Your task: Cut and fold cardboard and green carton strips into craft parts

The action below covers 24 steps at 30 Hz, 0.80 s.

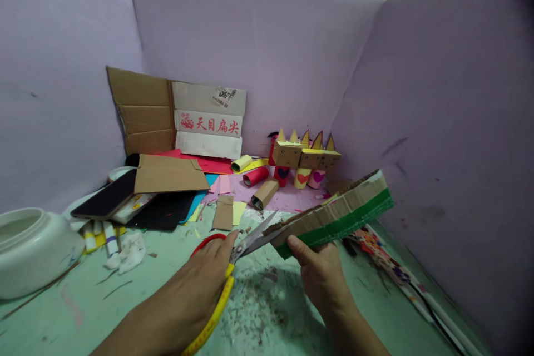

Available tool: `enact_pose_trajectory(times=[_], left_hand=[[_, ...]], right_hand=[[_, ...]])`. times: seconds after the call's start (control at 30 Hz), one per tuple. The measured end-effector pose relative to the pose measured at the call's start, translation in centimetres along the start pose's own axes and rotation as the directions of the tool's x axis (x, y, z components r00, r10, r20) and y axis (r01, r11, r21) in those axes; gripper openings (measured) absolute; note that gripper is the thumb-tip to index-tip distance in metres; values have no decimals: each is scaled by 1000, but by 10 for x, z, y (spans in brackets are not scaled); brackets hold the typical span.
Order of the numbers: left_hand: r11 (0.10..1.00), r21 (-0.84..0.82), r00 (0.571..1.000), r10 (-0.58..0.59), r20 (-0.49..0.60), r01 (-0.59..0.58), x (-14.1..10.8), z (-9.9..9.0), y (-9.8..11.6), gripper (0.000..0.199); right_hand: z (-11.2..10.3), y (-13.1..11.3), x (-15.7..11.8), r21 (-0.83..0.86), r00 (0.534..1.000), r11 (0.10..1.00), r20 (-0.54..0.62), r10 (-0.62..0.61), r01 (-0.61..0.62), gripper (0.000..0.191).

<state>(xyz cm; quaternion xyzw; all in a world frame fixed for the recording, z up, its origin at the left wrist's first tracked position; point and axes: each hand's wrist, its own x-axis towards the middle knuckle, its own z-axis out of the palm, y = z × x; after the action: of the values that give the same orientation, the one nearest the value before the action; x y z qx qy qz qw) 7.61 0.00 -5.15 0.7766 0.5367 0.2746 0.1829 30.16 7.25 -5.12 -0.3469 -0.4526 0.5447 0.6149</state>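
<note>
We list one pair of scissors [238,252], red and yellow at the handles, gripped in the closed fingers of one left hand [207,272]; two blades, parted, at the left end of one cardboard strip [334,217] with a green band. We enter one right hand [319,267], its thumb and fingers pinching that strip above the green table [267,311]. Beyond, we count three tubes lying down [258,176], one yellow, one red, one brown; three heart-marked tubes standing [302,178]; and, at far left, one white pot [41,250].
</note>
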Motion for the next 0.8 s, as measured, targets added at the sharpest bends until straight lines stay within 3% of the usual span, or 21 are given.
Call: enact_pose_trajectory(times=[0.13, 0.37, 0.63, 0.8], left_hand=[[1000, 24, 998, -19, 52, 18, 3, -3, 8, 62], [989, 114, 977, -113, 179, 93, 10, -16, 26, 60], [992, 114, 975, -80, 209, 57, 10, -14, 21, 59], [982, 143, 954, -154, 256, 120, 11, -20, 26, 59]], right_hand=[[0, 5, -2, -48, 998, 998, 46, -31, 33, 31], [2, 1, -5, -48, 999, 998, 5, -35, 35, 40], [1, 4, -3, -72, 999, 997, 34, -28, 30, 38], [-5, 8, -3, -77, 998, 995, 24, -55, 57, 39]])
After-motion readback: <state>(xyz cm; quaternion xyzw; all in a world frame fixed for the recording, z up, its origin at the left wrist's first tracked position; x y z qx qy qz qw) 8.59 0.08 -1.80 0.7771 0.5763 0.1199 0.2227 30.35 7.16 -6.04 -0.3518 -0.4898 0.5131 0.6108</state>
